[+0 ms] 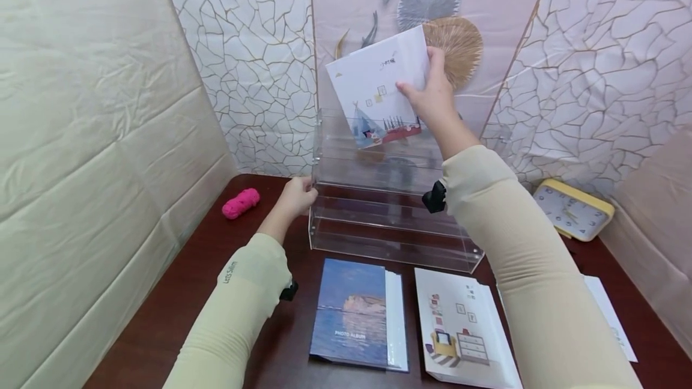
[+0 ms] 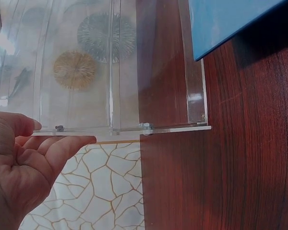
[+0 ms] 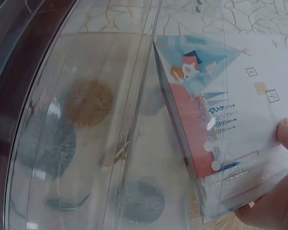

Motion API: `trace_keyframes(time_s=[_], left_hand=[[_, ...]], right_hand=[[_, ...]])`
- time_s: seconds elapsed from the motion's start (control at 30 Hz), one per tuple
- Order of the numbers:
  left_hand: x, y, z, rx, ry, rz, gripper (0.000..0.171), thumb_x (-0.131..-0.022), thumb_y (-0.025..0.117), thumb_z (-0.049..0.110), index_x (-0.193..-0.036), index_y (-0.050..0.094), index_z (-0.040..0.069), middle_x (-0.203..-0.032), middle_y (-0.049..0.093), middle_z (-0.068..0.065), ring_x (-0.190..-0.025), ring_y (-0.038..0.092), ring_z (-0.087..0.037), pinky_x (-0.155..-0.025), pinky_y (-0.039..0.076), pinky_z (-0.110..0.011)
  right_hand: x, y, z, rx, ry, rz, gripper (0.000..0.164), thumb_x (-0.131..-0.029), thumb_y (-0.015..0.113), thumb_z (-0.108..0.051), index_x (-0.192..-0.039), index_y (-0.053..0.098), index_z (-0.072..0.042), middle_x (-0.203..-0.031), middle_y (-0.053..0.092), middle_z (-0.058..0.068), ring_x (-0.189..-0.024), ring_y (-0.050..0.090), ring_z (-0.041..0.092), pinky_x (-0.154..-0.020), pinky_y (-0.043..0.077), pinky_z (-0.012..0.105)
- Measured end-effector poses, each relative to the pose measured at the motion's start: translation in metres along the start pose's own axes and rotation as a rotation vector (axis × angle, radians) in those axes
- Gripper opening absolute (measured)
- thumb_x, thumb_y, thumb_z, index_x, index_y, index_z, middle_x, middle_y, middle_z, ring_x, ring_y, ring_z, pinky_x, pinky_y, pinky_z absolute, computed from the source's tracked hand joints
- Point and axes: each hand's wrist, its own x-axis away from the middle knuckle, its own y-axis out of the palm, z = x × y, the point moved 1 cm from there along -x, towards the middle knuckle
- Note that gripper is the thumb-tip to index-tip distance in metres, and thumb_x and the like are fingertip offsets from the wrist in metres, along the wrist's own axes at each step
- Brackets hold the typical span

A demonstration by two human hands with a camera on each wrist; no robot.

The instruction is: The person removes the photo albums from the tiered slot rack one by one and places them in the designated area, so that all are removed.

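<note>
My right hand (image 1: 435, 98) grips a white photo album (image 1: 367, 68) by its right edge, thumb across the cover. The album has a blue tent drawing at its bottom. It tilts over the upper tier of a clear acrylic display rack (image 1: 373, 248), and its lower part shows through the clear plastic in the right wrist view. At the rack's left side, my left hand (image 1: 297, 196) pinches the side panel (image 2: 173, 129), thumb on the inner side and fingers outside.
In front of the rack lie a blue photo album (image 1: 348, 311) and a white album with furniture drawings (image 1: 459, 329). Another white item (image 1: 608, 317) is partly behind my right sleeve. A yellow clock (image 1: 573, 209) stands right, pink yarn (image 1: 241, 203) lies left.
</note>
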Motion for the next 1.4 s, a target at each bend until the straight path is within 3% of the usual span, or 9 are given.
trace_keyframes(time_s=[0.07,0.23,0.4,0.63,1.0,1.2,1.4], left_hand=[[0.000,0.000,0.000,0.004,-0.003,0.001,0.049,-0.091,0.044,0.004,-0.139,0.043,0.002,-0.113,0.060,-0.023,-0.087,0.063,-0.031,-0.059,0.059,-0.035],[-0.001,0.000,0.001,0.003,-0.011,0.008,0.049,-0.090,0.044,0.004,-0.139,0.043,0.002,-0.112,0.060,-0.023,-0.088,0.063,-0.032,-0.067,0.058,-0.043],[-0.001,0.001,0.001,0.016,-0.024,0.003,0.048,-0.091,0.044,0.004,-0.139,0.044,0.003,-0.112,0.059,-0.022,-0.088,0.062,-0.031,-0.062,0.059,-0.036],[-0.003,0.003,0.001,0.014,-0.018,-0.008,0.048,-0.092,0.045,0.005,-0.139,0.044,0.003,-0.117,0.059,-0.021,-0.088,0.063,-0.028,-0.056,0.058,-0.030],[-0.001,0.001,0.000,0.037,-0.043,-0.014,0.047,-0.093,0.045,0.006,-0.139,0.044,0.004,-0.117,0.058,-0.021,-0.090,0.063,-0.029,-0.058,0.058,-0.031],[0.001,0.000,0.000,0.028,-0.044,-0.017,0.048,-0.092,0.045,0.006,-0.140,0.042,0.002,-0.122,0.056,-0.021,-0.091,0.061,-0.027,-0.060,0.058,-0.030],[0.000,-0.001,0.003,0.006,-0.037,-0.004,0.047,-0.092,0.045,0.005,-0.139,0.044,0.004,-0.119,0.057,-0.021,-0.090,0.062,-0.029,-0.062,0.058,-0.032]], right_hand=[[0.001,0.000,0.001,-0.027,0.004,-0.025,0.075,-0.086,0.067,-0.027,-0.142,0.019,-0.022,-0.147,0.034,0.003,-0.127,0.039,0.018,-0.103,0.036,0.028],[0.000,-0.004,0.007,-0.048,0.058,-0.043,0.077,-0.081,0.073,-0.025,-0.138,0.025,-0.006,-0.139,0.039,0.013,-0.121,0.041,0.022,-0.102,0.037,0.029],[-0.001,-0.007,0.011,0.007,0.079,-0.092,0.069,-0.078,0.077,-0.021,-0.130,0.038,0.003,-0.124,0.049,0.018,-0.111,0.046,0.026,-0.097,0.041,0.036],[-0.002,-0.009,0.004,0.050,0.029,-0.036,0.063,-0.078,0.076,-0.021,-0.124,0.040,0.001,-0.117,0.052,0.016,-0.105,0.048,0.024,-0.091,0.042,0.035],[-0.009,-0.023,-0.012,0.062,0.031,-0.028,0.063,-0.078,0.076,-0.025,-0.124,0.039,-0.002,-0.117,0.051,0.011,-0.105,0.047,0.021,-0.092,0.042,0.031],[-0.013,-0.039,-0.018,-0.111,-0.001,-0.003,0.056,-0.077,0.077,-0.014,-0.119,0.041,-0.010,-0.116,0.049,0.002,-0.109,0.049,0.018,-0.094,0.044,0.026],[-0.006,-0.062,-0.021,-0.305,0.016,-0.005,0.060,-0.076,0.076,-0.009,-0.124,0.040,-0.014,-0.115,0.050,0.000,-0.108,0.052,0.018,-0.095,0.046,0.032]])
